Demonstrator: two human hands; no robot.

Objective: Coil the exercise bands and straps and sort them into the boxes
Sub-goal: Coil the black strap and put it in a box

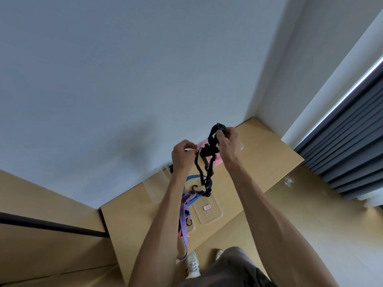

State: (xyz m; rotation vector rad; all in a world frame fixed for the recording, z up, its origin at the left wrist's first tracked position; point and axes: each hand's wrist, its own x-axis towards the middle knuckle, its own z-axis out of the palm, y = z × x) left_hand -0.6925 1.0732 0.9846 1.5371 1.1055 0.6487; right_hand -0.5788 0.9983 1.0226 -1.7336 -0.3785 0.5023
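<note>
Up at chest height, over the wooden table (244,183), I had both hands raised with a black strap (204,162) strung between them. Farthest left, a dark bar (51,225) ran along the wood-coloured surface beside the table. Next came a clear box (154,185) standing against the wall (124,79), partly behind my left forearm. A purple band (185,216) hung down past that forearm and over the table's near edge, with a red-orange patch low on it, and a blue band (193,177) crossed behind it. My left hand (182,155) was curled, its fingertips pinching one end of the black strap, though I could not tell exactly which fingers held it. From there the strap drooped in tangled loops down toward the table, its lowest part just above a clear flat lid (208,210) with a small red-and-white label. My right hand (227,141) pinched the strap's other end near a black buckle (221,127), fingers bent around it, held a little higher than the left. Behind my hands a pink item (202,145) lay near the wall. Far right, dark grey curtains (352,137) hung beside a bright strip of light. Below, I saw white shoes (191,264) on the floor.
</note>
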